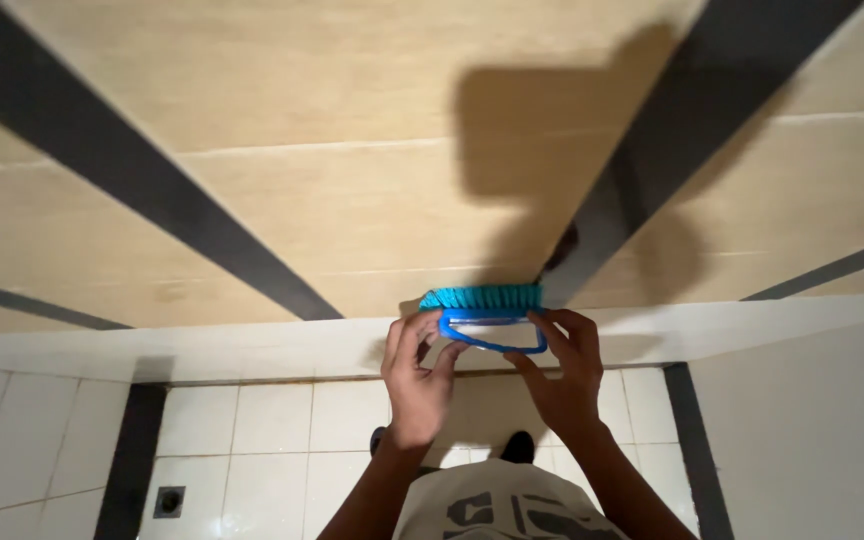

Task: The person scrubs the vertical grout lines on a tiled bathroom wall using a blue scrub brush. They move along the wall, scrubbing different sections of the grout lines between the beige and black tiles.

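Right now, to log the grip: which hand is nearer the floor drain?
Left. The left hand grips the blue brush on the side toward the floor drain; the right hand is farther away.

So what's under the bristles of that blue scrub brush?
The scrub brush, held by the left hand and right hand, presses its bristles against the beige wall tile. The patch of tile beneath them is covered.

Head camera looks steeply down, close over tiled wall [332, 190]; floor [282, 440] beneath.

scrub brush [482, 300] | blue, loop handle | bristles pressed against beige wall tile, level
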